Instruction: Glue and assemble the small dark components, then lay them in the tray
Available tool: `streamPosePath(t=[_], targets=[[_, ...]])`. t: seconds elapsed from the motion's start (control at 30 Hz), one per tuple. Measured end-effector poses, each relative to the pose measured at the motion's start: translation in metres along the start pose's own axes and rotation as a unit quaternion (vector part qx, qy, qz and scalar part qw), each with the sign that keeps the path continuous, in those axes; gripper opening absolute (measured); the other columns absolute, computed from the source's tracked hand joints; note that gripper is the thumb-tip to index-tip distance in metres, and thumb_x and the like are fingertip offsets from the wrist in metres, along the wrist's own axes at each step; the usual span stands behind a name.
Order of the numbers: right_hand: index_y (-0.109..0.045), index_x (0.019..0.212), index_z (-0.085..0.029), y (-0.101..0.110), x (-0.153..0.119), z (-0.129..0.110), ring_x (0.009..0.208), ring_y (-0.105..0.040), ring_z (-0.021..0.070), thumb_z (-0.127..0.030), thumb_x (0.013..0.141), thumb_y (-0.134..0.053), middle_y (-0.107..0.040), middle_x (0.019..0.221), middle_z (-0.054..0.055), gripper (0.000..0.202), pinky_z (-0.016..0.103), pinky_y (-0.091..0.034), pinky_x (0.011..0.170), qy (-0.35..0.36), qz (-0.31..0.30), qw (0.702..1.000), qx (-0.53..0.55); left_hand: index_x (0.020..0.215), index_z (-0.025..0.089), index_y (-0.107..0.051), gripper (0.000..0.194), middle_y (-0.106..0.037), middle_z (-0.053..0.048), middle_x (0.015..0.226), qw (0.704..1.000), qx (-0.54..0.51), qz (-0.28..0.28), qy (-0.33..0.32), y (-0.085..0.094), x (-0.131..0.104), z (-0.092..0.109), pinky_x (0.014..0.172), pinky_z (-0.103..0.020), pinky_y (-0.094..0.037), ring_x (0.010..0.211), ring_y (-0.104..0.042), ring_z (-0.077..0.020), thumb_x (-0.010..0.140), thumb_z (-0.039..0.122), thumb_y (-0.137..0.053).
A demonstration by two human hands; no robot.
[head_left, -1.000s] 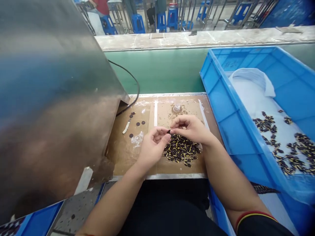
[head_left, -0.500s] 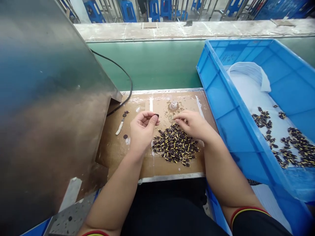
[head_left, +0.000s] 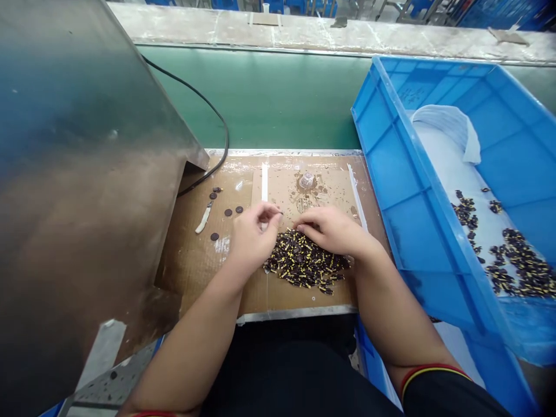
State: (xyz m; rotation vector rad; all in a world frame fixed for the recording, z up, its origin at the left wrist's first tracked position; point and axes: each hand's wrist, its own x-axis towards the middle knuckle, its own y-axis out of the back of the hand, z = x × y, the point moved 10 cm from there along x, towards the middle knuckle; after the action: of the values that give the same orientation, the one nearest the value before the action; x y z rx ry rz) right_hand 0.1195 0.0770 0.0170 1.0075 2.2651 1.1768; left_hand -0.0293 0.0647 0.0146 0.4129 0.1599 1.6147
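Note:
My left hand (head_left: 255,234) is closed in a pinch above the left side of the pile. A small dark piece (head_left: 281,213) shows at its fingertips, mostly covered. Just across from it, my right hand (head_left: 332,231) has thumb and forefinger together at the pile's back edge; whatever they hold is hidden. Below both hands lies a heap of small dark brown parts with yellow ends (head_left: 304,260). Several dark round discs (head_left: 214,236) rest on the cardboard left of my left hand, beside a white-handled knife (head_left: 205,218).
A metal housing (head_left: 95,174) fills the left side, with a black cable (head_left: 208,104) curving from it. At right stands a blue crate (head_left: 438,226) with more parts on white sheeting. A small clear cup (head_left: 307,180) sits behind the pile, before a green belt (head_left: 269,98).
The view has tilted down. My left hand no longer shows a full disc edge at its fingertips, and two discs now show beside it. The right hand has moved left, nearer the left.

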Motion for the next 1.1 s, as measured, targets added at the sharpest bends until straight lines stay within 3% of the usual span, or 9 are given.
streamPosePath(t=[0.07, 0.13, 0.27, 0.43, 0.53, 0.73, 0.8, 0.93, 1.1], targets=[[-0.074, 0.098, -0.021, 0.006, 0.0, 0.008, 0.084, -0.065, 0.0163, -0.022, 0.099, -0.052, -0.074, 0.092, 0.002, 0.023, 0.03, -0.046, 0.08, -0.023, 0.027, 0.999, -0.003, 0.094, 0.017, -0.067, 0.011, -0.073, -0.008, 0.096, 0.993, -0.058, 0.1, 0.003, 0.022, 0.0, 0.0, 0.082, -0.031, -0.055, 0.086, -0.07, -0.0175, 0.089, 0.026, -0.07], [-0.074, 0.099, -0.021, 0.012, 0.001, 0.012, 0.087, -0.064, 0.0174, -0.023, 0.099, -0.051, -0.074, 0.093, 0.003, 0.023, 0.031, -0.046, 0.082, -0.039, 0.06, 0.997, -0.014, 0.096, 0.016, -0.065, 0.017, -0.073, -0.008, 0.091, 0.982, -0.125, 0.138, 0.024, 0.03, 0.0, -0.004, 0.079, -0.029, -0.057, 0.082, -0.071, -0.0166, 0.089, 0.03, -0.072], [-0.074, 0.102, -0.021, 0.006, 0.005, -0.009, 0.095, -0.06, 0.0193, -0.03, 0.1, -0.055, -0.07, 0.095, 0.005, 0.021, 0.032, -0.046, 0.087, -0.011, 0.087, 0.996, -0.02, 0.096, 0.016, -0.065, 0.023, -0.073, -0.006, 0.087, 0.963, -0.224, 0.134, 0.06, 0.023, 0.0, -0.01, 0.074, -0.027, -0.06, 0.077, -0.072, -0.0154, 0.086, 0.033, -0.077], [-0.074, 0.102, -0.023, -0.025, 0.017, -0.037, 0.098, -0.053, 0.0234, -0.042, 0.098, -0.059, -0.067, 0.099, 0.007, 0.024, 0.037, -0.043, 0.09, -0.022, 0.037, 0.997, -0.065, 0.091, 0.015, -0.067, 0.025, -0.074, -0.007, 0.088, 0.929, -0.333, 0.139, 0.086, 0.02, -0.002, -0.013, 0.076, -0.027, -0.06, 0.077, -0.071, -0.0142, 0.081, 0.033, -0.082], [-0.072, 0.096, -0.022, -0.036, 0.022, -0.042, 0.092, -0.051, 0.0237, -0.034, 0.096, -0.062, -0.066, 0.095, 0.008, 0.017, 0.038, -0.041, 0.086, -0.027, 0.012, 0.995, -0.094, 0.086, 0.014, -0.066, 0.027, -0.074, -0.008, 0.086, 0.904, -0.393, 0.133, 0.103, 0.018, -0.002, -0.013, 0.075, -0.027, -0.059, 0.077, -0.071, -0.0145, 0.078, 0.032, -0.085], [-0.066, 0.098, -0.019, -0.041, 0.021, -0.043, 0.093, -0.048, 0.0228, -0.025, 0.099, -0.055, -0.066, 0.1, 0.008, 0.012, 0.038, -0.04, 0.087, 0.009, 0.035, 0.996, -0.076, 0.083, 0.014, -0.066, 0.025, -0.074, -0.008, 0.092, 0.824, -0.528, 0.06, 0.198, -0.005, -0.006, -0.023, 0.075, -0.025, -0.057, 0.079, -0.069, -0.0127, 0.074, 0.027, -0.086], [-0.064, 0.099, -0.019, -0.038, 0.02, -0.046, 0.096, -0.049, 0.023, -0.024, 0.1, -0.053, -0.066, 0.102, 0.009, 0.013, 0.038, -0.041, 0.089, 0.032, 0.05, 0.997, -0.052, 0.085, 0.015, -0.068, 0.023, -0.074, -0.007, 0.093, 0.806, -0.55, 0.053, 0.212, -0.009, -0.008, -0.025, 0.076, -0.024, -0.057, 0.08, -0.068, -0.0119, 0.075, 0.027, -0.085], [-0.065, 0.097, -0.019, -0.022, 0.015, -0.048, 0.091, -0.051, 0.0215, -0.022, 0.101, -0.051, -0.067, 0.093, 0.006, 0.014, 0.038, -0.044, 0.09, 0.052, 0.094, 0.994, 0.003, 0.089, 0.018, -0.072, 0.021, -0.074, -0.004, 0.095, 0.798, -0.569, 0.066, 0.186, -0.01, -0.009, -0.02, 0.076, -0.021, -0.056, 0.079, -0.067, -0.0094, 0.077, 0.028, -0.085], [-0.066, 0.123, -0.024, 0.015, 0.004, -0.028, 0.089, -0.06, 0.0173, -0.02, 0.099, -0.056, -0.07, 0.1, 0.003, 0.026, 0.036, -0.05, 0.084, -0.002, 0.212, 0.964, 0.16, 0.093, 0.019, -0.074, 0.022, -0.075, -0.004, 0.097, 0.819, -0.549, 0.06, 0.155, -0.015, -0.01, -0.012, 0.079, -0.02, -0.057, 0.08, -0.068, -0.0085, 0.076, 0.026, -0.087]])
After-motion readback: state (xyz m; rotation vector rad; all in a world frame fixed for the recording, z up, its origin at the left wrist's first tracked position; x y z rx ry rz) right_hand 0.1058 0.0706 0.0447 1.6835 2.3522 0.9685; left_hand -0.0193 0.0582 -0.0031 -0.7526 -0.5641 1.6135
